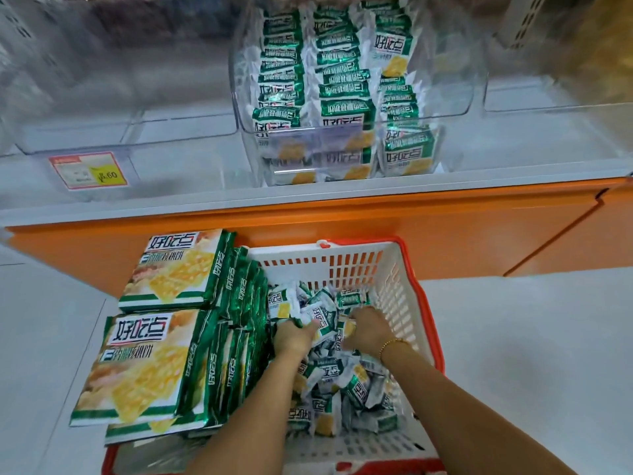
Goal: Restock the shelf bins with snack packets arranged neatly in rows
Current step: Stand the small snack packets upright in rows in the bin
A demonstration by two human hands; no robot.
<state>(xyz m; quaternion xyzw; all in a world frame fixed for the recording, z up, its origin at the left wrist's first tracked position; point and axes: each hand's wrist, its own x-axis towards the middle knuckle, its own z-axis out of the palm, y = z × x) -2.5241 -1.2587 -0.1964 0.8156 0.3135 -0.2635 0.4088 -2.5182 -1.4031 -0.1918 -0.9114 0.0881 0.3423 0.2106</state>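
In the basket point(394, 296) — left hand point(295, 337) grips packets point(322, 322) | right hand point(366, 329) grips packets too

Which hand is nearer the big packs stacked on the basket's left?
Left. The left hand is beside the big packs, in the loose packets; the right hand is farther off, near the basket's right wall.

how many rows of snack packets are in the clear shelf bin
3: a left row, a middle row and a right row, side by side in the clear bin. More may be hidden underneath.
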